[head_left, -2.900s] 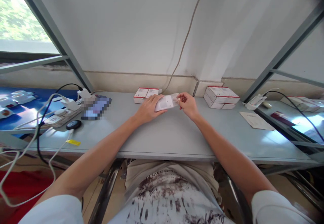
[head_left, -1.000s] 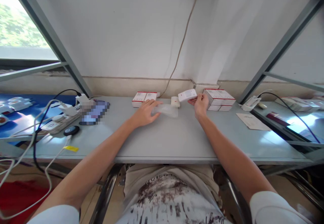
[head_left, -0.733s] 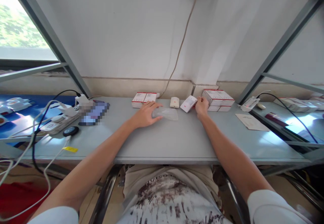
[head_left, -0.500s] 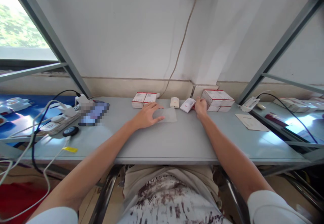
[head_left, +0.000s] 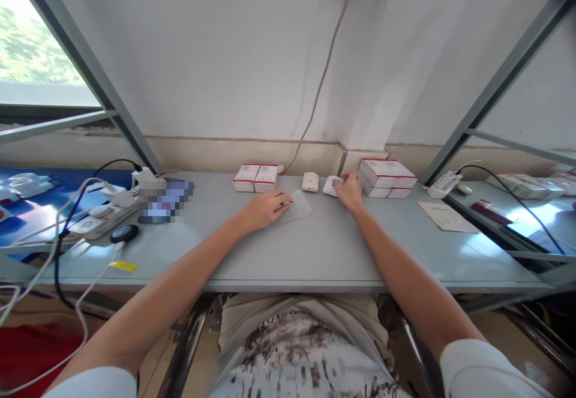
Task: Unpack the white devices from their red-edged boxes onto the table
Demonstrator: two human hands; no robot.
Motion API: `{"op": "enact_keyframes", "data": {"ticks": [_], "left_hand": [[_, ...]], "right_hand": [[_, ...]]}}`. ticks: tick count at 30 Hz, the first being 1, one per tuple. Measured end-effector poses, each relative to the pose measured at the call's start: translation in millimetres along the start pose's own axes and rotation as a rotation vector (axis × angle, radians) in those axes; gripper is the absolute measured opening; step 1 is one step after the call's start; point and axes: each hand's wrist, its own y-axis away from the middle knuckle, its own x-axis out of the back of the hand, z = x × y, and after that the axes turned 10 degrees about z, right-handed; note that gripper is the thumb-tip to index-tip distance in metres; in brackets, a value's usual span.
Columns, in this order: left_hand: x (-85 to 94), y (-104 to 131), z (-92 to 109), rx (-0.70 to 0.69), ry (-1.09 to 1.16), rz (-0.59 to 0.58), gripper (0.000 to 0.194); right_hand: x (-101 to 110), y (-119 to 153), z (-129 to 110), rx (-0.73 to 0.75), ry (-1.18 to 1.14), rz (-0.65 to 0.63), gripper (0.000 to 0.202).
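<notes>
My left hand (head_left: pixel 269 209) rests low over the grey table, its fingers and thumb drawn together on the left side of a translucent plastic bag (head_left: pixel 300 206). To the right, my right hand (head_left: pixel 350 192) has its fingers closed on the right end of a small white plastic device (head_left: pixel 332 186), partly covering it. Between the two hands, nearer the wall, lies a similar cream-coloured device (head_left: pixel 310 182) with a small red mark; neither hand touches it.
Small white-and-red boxes (head_left: pixel 255 177) stand behind my left hand, and stacked boxes (head_left: pixel 387 177) sit right of my right hand. A paper sheet (head_left: pixel 447 217) lies farther right. At left are a phone (head_left: pixel 166 202), a power strip (head_left: pixel 103 215), a black round puck (head_left: pixel 125 233) and cables.
My left hand's fingers have closed in on the bag, which has turned slightly. My right hand has shifted left over the white device, which now shows less and lies at a different angle.
</notes>
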Motion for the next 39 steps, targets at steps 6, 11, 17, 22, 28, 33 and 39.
{"op": "enact_keyframes", "data": {"ticks": [6,11,17,22,28,33,39], "left_hand": [[4.2,-2,4,0.03,-0.089,0.096,0.042],[-2.5,-1,9,-0.094,0.071,-0.006,0.037],[-7.9,0,7,-0.159,0.055,0.003,0.042],[-14.8,3,15,-0.083,0.143,-0.165,0.054],[-24.2,5,14,-0.021,0.131,-0.373,0.065],[-23.1,6,12,0.003,0.134,-0.333,0.066],[-25.3,7,14,-0.012,0.138,-0.351,0.065]], "right_hand": [[4,8,-11,0.113,0.077,-0.073,0.021],[3,15,-16,0.185,0.136,-0.114,0.028],[3,15,-16,0.231,0.124,-0.158,0.033],[2,15,-15,0.238,0.084,-0.167,0.036],[2,15,-15,0.216,0.071,-0.186,0.037],[4,16,-15,0.257,0.105,-0.161,0.036],[8,20,-21,0.298,0.174,-0.124,0.039]]}}
